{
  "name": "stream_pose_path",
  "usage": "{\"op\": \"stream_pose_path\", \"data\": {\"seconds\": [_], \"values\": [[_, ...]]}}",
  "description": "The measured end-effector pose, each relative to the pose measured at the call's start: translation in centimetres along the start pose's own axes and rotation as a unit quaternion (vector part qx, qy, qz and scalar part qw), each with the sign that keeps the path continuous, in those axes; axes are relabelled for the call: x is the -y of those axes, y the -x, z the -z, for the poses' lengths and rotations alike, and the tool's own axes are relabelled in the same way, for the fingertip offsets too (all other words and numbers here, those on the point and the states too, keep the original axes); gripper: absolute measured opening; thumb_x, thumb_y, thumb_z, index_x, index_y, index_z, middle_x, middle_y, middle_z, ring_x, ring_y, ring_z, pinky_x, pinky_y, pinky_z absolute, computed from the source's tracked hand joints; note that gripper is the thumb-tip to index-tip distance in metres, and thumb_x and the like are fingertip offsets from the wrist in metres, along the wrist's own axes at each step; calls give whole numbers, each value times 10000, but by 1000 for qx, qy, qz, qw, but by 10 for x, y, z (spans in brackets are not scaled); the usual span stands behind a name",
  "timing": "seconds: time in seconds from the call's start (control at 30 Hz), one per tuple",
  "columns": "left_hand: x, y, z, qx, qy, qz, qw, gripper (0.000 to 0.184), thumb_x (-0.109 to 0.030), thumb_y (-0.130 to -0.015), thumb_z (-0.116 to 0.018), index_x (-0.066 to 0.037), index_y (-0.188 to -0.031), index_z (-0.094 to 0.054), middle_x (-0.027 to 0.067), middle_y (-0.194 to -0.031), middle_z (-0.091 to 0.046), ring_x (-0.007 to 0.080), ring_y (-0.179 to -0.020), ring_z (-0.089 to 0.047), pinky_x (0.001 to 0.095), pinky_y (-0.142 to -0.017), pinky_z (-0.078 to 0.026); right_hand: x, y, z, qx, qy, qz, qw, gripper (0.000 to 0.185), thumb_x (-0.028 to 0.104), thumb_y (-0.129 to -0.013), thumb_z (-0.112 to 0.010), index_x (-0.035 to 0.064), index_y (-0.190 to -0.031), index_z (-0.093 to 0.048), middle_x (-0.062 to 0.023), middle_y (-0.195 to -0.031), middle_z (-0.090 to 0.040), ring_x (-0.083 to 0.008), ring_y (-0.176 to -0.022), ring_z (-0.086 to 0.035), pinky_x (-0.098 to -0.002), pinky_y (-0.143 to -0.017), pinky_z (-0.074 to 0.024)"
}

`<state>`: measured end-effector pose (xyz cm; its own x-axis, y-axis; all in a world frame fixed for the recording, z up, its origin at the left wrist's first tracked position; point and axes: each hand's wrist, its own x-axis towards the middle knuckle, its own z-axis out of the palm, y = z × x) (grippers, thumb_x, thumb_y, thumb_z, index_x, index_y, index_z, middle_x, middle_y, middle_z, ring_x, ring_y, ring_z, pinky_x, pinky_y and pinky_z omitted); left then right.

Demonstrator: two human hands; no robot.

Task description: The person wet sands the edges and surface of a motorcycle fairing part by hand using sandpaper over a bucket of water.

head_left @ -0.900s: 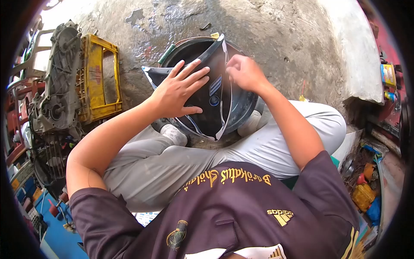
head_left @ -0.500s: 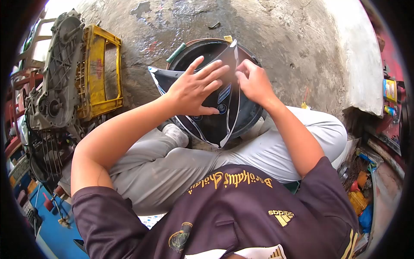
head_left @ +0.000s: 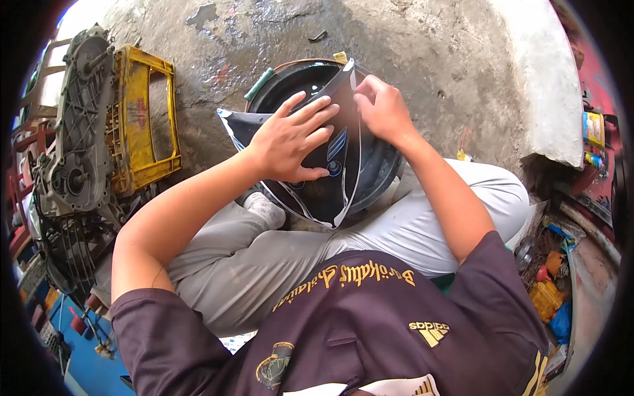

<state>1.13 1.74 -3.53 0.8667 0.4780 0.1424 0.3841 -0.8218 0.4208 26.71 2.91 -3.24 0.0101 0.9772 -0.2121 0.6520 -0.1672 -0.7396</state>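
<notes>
A black, pointed motorcycle fairing panel (head_left: 316,203) rests across a round black basin (head_left: 380,181) between my legs. The panel has pale edges and blue-and-white decals. My left hand (head_left: 290,140) lies flat on its upper face, fingers spread and thumb pointing right near a round decal. At the panel's right edge, below its top tip, my right hand (head_left: 384,111) is closed with thumb and forefinger together. Whatever it may hold between the fingertips is hidden.
On the left stand a grey metal engine casing (head_left: 80,125) and a yellow plastic crate (head_left: 142,105). A green handle (head_left: 259,84) sits on the basin's rim. The concrete floor (head_left: 436,59) is wet in places; a white concrete block (head_left: 545,86) lies to the right.
The view has shifted slightly, so the panel and basin appear a little further left. My right hand has slid a short way upward along the panel's edge; my left hand stays flat.
</notes>
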Motion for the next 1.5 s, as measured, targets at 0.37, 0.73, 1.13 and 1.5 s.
{"op": "stream_pose_path", "data": {"seconds": [0.37,0.73,1.13,1.5], "values": [[2,1,-2,-11,4,-3,1000,696,-610,-840,-756,-69,-1270,-671,147,-1628,-498,319,-1580,-372,581,-1289,-209,1,-9,14,45,11,-17,999,177,128,-981,-695,-9,-1092,-691,-173,-976,-788,-265,-890,-772,-386,-828,-580],[-4,-2,7,-9,-25,-4,1000,711,-606,-821,-792,-85,-1286,-666,131,-1645,-490,319,-1578,-380,616,-1264,-209,15,-8,47,133,-191,17,972,206,22,-982,-733,12,-1187,-750,-45,-1025,-782,-87,-920,-708,-265,-824,-577],[-65,-24,140,-46,74,182,979,418,-471,-955,-749,-97,-1140,-742,93,-1138,-751,282,-1197,-657,489,-1158,-355,101,67,127,133,-238,44,961,351,43,-990,-722,-25,-1334,-720,-112,-1179,-779,-150,-1054,-728,-311,-973,-572],[-141,-36,200,-99,304,339,885,365,-317,-1038,-731,35,-1120,-779,28,-934,-757,55,-845,-625,251,-773,-511,149,106,141,167,-228,139,949,297,10,-1064,-622,-59,-1340,-704,-118,-1160,-777,-151,-1042,-740,-288,-964,-592]]}}
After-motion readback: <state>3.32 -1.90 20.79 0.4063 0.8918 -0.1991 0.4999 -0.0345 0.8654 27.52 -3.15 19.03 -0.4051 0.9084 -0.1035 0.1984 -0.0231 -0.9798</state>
